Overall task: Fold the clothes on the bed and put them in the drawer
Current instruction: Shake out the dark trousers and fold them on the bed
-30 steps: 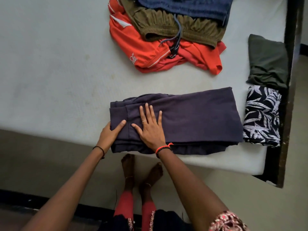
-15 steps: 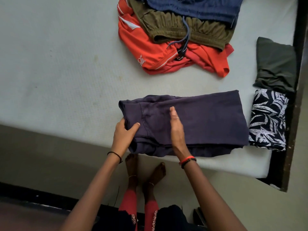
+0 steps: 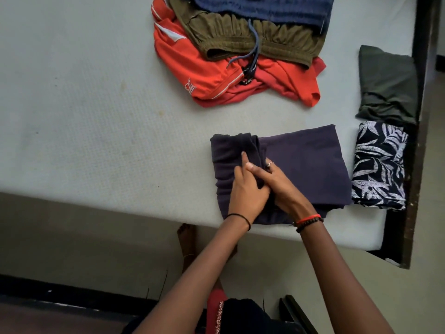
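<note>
A dark purple garment (image 3: 305,165) lies near the front edge of the white mattress (image 3: 96,116), its left end folded over to the right as a flap. My left hand (image 3: 245,189) holds that flap from above. My right hand (image 3: 284,186) lies beside it, touching it, with its fingertips hidden under the flap's edge and its thumb lying across toward the left hand. An unfolded heap sits at the back: a red shirt (image 3: 204,75), olive shorts (image 3: 240,37) and a blue garment (image 3: 265,8).
Two folded pieces lie at the mattress's right edge, a dark green one (image 3: 387,85) and a black-and-white leaf print one (image 3: 378,165). The dark wooden bed frame (image 3: 421,116) runs along the right side. My bare foot (image 3: 186,244) stands on the floor below the bed's front edge.
My left hand lifted the garment's left end and carried it right, folding it over the middle. My right hand turned from flat on the cloth to edgewise, and the flap now covers its fingertips.
</note>
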Motion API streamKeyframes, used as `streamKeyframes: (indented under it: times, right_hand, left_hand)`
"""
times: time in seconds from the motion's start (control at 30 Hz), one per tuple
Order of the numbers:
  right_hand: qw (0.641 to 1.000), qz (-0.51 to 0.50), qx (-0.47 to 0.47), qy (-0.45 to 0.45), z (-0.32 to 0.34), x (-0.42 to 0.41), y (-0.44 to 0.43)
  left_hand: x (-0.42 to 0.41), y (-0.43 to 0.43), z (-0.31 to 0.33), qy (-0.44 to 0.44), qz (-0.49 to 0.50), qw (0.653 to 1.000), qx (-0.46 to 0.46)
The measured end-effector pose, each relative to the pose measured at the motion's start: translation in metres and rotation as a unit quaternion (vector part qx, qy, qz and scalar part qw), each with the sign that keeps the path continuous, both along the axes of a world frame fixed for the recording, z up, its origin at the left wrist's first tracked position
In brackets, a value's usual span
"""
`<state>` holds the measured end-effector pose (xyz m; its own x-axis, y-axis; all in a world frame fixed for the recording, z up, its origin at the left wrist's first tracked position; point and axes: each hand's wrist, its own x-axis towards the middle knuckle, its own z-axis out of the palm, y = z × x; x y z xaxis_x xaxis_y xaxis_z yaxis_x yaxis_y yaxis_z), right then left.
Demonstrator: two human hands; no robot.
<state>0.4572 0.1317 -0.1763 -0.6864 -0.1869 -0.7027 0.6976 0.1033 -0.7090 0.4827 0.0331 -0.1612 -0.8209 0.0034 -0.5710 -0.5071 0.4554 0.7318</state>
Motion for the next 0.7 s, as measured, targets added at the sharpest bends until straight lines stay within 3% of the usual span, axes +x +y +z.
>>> streamKeyframes:
  times: [0.13, 0.23, 0.37, 0.53, 0.63, 0.7]
  right_hand:
    - [0.998, -0.022, 0.038, -0.048, -0.012, -0.004, 0.016]
    - [0.998, 0.009, 0.052, -0.046, -0.016, 0.0, 0.02]
    - [0.994, 0.046, 0.097, 0.0, -0.018, 0.005, 0.022]
    - [0.996, -0.017, 0.079, -0.034, -0.026, 0.02, 0.031]
    - [0.987, -0.003, 0.158, -0.029, -0.031, 0.03, 0.023]
    - [0.964, -0.001, 0.262, 0.041, -0.026, 0.031, 0.012]
  left_hand:
    - [-0.001, 0.002, -0.013, -0.038, -0.039, 0.997, 0.063]
    - [0.0, -0.008, -0.019, 0.017, 0.022, 0.997, 0.075]
    - [0.013, -0.022, -0.029, 0.094, 0.112, 0.989, 0.031]
    - [0.053, -0.022, -0.041, 0.175, 0.058, 0.979, -0.091]
    - [0.071, -0.02, -0.049, 0.123, 0.09, 0.973, -0.173]
    - [0.075, -0.022, -0.058, 0.024, 0.177, 0.978, -0.105]
